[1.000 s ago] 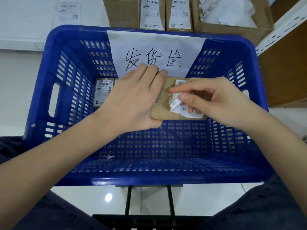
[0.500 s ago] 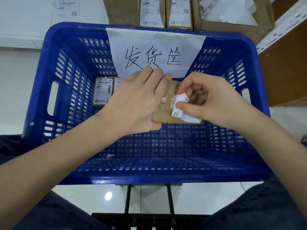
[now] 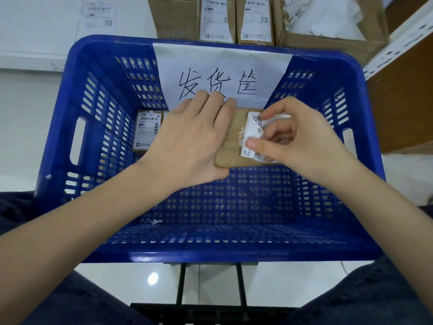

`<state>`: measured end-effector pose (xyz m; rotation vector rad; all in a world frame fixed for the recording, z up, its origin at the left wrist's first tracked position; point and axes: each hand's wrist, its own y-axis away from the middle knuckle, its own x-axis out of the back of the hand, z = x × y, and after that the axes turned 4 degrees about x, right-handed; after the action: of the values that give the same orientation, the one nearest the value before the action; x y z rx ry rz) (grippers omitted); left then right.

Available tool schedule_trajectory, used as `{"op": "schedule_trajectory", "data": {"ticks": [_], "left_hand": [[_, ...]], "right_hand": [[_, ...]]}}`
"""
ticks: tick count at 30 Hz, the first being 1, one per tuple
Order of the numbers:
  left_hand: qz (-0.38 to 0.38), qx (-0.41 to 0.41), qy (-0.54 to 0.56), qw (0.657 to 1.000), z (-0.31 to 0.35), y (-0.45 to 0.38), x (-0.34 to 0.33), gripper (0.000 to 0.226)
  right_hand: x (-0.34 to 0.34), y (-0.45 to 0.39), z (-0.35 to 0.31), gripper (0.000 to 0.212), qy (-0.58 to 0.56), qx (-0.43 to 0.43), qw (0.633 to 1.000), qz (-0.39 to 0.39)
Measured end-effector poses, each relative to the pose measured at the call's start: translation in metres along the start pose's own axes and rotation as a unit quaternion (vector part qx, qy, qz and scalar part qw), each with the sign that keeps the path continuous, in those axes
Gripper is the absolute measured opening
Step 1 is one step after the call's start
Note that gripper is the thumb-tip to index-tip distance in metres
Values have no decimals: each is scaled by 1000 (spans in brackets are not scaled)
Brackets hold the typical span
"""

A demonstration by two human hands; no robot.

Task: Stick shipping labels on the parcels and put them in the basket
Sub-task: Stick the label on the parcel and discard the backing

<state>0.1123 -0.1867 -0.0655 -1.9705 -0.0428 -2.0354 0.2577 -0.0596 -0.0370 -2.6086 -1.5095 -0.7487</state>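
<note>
I hold a small brown parcel [image 3: 230, 146] above the inside of the blue basket [image 3: 98, 127]. My left hand [image 3: 192, 139] grips the parcel's left side, fingers over its top and thumb under its near edge. My right hand [image 3: 297, 137] pinches a white shipping label [image 3: 251, 131] between thumb and fingers; the label is curled and lifted off the parcel's right half. A labelled parcel [image 3: 147, 130] lies on the basket floor at the back left, with a second one beside it mostly hidden by my left hand.
A white paper sign [image 3: 222, 73] with handwritten characters hangs on the basket's far wall. Behind the basket stand labelled brown boxes [image 3: 215, 17] and an open carton [image 3: 328, 24] with white sheets. A wooden shelf unit [image 3: 403, 90] is at the right. My legs flank a black stand below.
My right hand has peeled the label's left edge further up from the parcel, so it now curls upright. The left hand keeps its grip on the parcel.
</note>
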Motion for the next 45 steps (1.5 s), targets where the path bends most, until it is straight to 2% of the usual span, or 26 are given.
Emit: {"op": "schedule_trajectory", "data": {"ticks": [2,4,9,12,14,17,21,24,28,38,45], "left_hand": [[6,11,1,1000,1,0,0,87],[12,25,0,1000,2,-1,1,87],[18,30,-60,998,4,-2,1,92],[-15,4,-122,992,11,2,-1,110],[-27,1,-123,992,17,5,-4,117],[-19,22,-78,997,20,8,-6,111],[-14,50,-57,997,17,4,-2,106],[-12,49,-50,997,17,1,-3,102],[2,39,-50,998,15,2,-2,96],[22,49,-23,998,10,-1,1,93],[52,49,-12,997,3,-5,7,92]], "right_hand": [[-5,0,1,21,-19,-7,1000,9],[-10,0,1,14,-42,-12,999,26],[-19,1,-2,19,-24,19,997,70],[-27,4,-2,20,-4,43,998,51],[-31,7,-2,18,-5,57,998,25],[-30,9,-3,19,0,69,998,10],[-22,4,-2,14,-4,42,998,44],[-17,1,-2,23,4,32,997,68],[-12,1,-3,22,19,29,996,76],[-7,4,-12,24,-73,8,991,110],[-3,6,-16,24,-96,36,983,149]]}}
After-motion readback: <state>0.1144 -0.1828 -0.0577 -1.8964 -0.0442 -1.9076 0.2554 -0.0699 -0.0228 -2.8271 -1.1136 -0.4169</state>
